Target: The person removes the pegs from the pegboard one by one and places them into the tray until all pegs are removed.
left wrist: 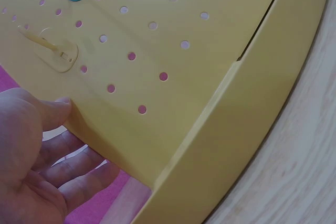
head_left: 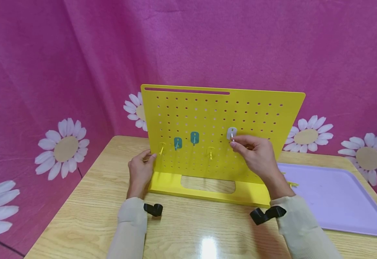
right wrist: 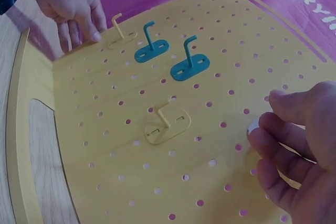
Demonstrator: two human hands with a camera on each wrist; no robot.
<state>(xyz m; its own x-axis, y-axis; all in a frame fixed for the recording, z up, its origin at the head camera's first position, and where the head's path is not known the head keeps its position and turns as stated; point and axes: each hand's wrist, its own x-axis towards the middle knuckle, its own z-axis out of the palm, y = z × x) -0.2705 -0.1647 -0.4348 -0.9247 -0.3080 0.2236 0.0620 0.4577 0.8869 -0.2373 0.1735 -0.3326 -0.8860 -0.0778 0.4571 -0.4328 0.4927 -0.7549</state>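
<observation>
A yellow pegboard (head_left: 182, 122) stands upright on its yellow base. My left hand (head_left: 141, 171) holds its left edge, thumb on the front face and the other fingers behind, as the left wrist view shows. My right hand (head_left: 257, 154) pinches the peg of a white hook (head_left: 232, 131) against the board's right half. In the right wrist view the fingers cover most of the white hook (right wrist: 253, 126). Two teal hooks, a left one (head_left: 178, 143) and a right one (head_left: 194, 137), sit on the board. A yellow hook (head_left: 162, 148) is near my left hand; another yellow hook (head_left: 211, 152) sits lower mid-board.
A lilac tray (head_left: 334, 201) lies on the wooden table (head_left: 182, 230) to the right, partly behind the board and my right forearm. Yellow pieces (head_left: 292, 184) show at its left side. A pink cloth (head_left: 207, 43) with daisies hangs behind.
</observation>
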